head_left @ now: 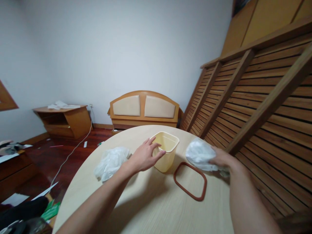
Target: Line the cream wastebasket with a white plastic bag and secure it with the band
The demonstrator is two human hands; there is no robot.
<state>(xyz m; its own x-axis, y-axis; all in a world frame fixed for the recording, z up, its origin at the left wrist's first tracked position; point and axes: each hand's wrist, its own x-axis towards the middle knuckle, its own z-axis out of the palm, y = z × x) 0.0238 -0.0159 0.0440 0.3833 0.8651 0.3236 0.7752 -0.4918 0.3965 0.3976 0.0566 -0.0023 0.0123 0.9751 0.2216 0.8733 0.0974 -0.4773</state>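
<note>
A pale yellow plastic bin (168,159) stands upright on the round table, its mouth facing up. My left hand (146,154) is at the bin's near left rim with fingers spread; whether it touches the rim I cannot tell. At the right, my right hand (220,157) is closed on a white plastic bag (200,153), its fingertips hidden by the bag. Between the bin and my right forearm lies a flat reddish-brown ring frame (204,187). A second crumpled white plastic bag (112,162) rests on the table left of my left hand.
The round pale wooden table (156,211) fills the foreground. A slatted wooden panel (243,107) leans along the right side. Behind the table is a padded headboard (143,92). A low cabinet (78,122) and a cable (70,156) are at the left.
</note>
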